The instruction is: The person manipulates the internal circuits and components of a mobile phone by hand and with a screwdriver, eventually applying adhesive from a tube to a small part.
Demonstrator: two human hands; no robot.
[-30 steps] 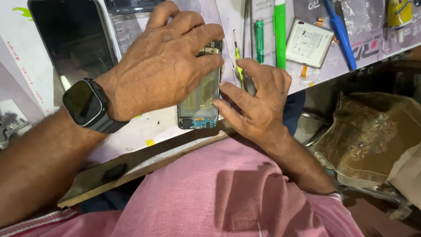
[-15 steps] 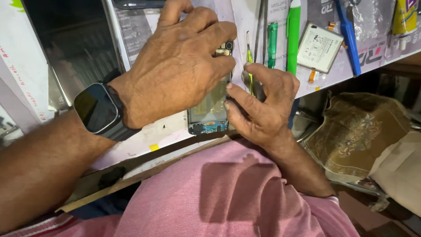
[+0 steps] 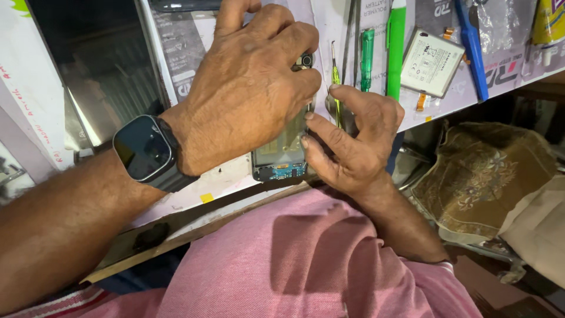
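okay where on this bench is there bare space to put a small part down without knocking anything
One bare patch: the white bench top beside the opened phone frame, bordered by the wrist with the black smartwatch and the bench's front edge. Crowded: behind the right hand, where the green screwdrivers, flat white battery and blue tool lie.

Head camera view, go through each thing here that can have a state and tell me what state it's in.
Opened phone: back cover off, circuit board exposed at its lower end, lying on the bench.
Left hand: pressed over the opened phone, gripping it.
Right hand: holds the yellow tool, thumb against the opened phone's edge.
Yellow tool: held upright, tip up.
Smartwatch: on the left wrist, screen dark.
Battery: loose on the bench, apart from the opened phone.
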